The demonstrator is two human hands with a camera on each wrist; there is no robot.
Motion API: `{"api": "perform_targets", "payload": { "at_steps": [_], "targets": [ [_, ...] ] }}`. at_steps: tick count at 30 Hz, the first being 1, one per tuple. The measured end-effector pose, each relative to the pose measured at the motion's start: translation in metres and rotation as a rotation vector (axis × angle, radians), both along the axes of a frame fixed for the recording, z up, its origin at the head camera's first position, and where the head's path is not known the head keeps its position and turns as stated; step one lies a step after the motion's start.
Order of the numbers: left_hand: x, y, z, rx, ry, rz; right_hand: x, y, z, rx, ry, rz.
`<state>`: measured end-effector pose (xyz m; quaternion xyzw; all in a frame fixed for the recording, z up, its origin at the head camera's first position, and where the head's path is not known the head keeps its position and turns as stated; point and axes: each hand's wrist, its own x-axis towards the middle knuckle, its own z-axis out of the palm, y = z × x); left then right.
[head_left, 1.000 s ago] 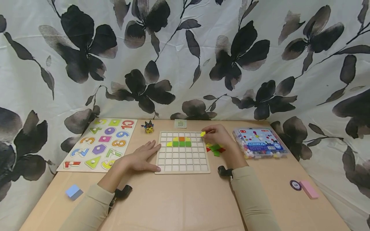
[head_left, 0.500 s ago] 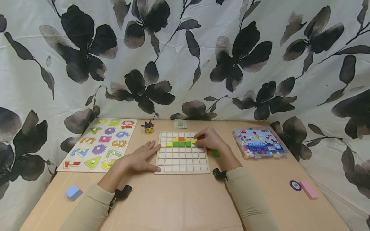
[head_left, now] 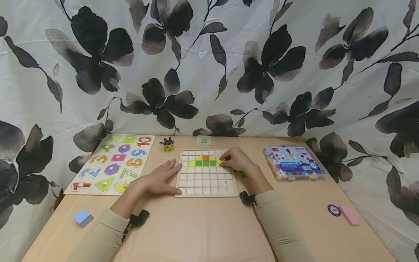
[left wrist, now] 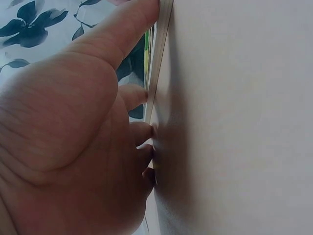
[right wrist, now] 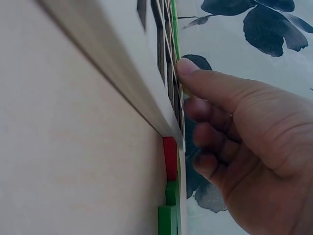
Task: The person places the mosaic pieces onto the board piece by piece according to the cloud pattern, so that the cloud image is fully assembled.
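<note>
A wooden grid board point(head_left: 207, 189) lies mid-table, with yellow, orange and green tiles point(head_left: 205, 161) set in its upper rows. My right hand point(head_left: 236, 159) is over the board's right side and pinches a small yellow tile point(head_left: 220, 161), holding it against the grid just right of the green row. In the right wrist view the thumb point(right wrist: 205, 81) presses at the board's edge point(right wrist: 122, 78). My left hand point(head_left: 161, 177) rests flat on the table with its straight fingers against the board's left edge point(left wrist: 159, 58). Loose red and green tiles point(right wrist: 169, 196) lie just right of the board.
A number-shape puzzle board point(head_left: 112, 162) lies at the left. A clear box of beads point(head_left: 294, 162) stands at the right. A small toy figure point(head_left: 168, 144) and a little card point(head_left: 204, 140) sit behind the grid. A blue block point(head_left: 83, 217), a pink block point(head_left: 349, 214) and a round disc point(head_left: 334, 209) lie near the front.
My right hand carried the yellow tile from the loose pile leftward over the board and lowered it beside the green row. The left hand stayed still.
</note>
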<state>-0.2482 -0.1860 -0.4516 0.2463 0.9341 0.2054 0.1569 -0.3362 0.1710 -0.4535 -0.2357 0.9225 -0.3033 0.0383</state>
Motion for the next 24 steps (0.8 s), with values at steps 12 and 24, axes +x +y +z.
{"api": "perform_targets", "payload": {
  "at_steps": [12, 24],
  "targets": [
    [0.0011, 0.0005, 0.0014, 0.006, -0.002, 0.0, -0.0021, 0.001, -0.0027, 0.006, -0.022, 0.036],
    [-0.0004, -0.0003, -0.0004, 0.002, -0.007, -0.001, 0.0002, 0.0009, 0.0009, -0.02, -0.099, 0.028]
  ]
}}
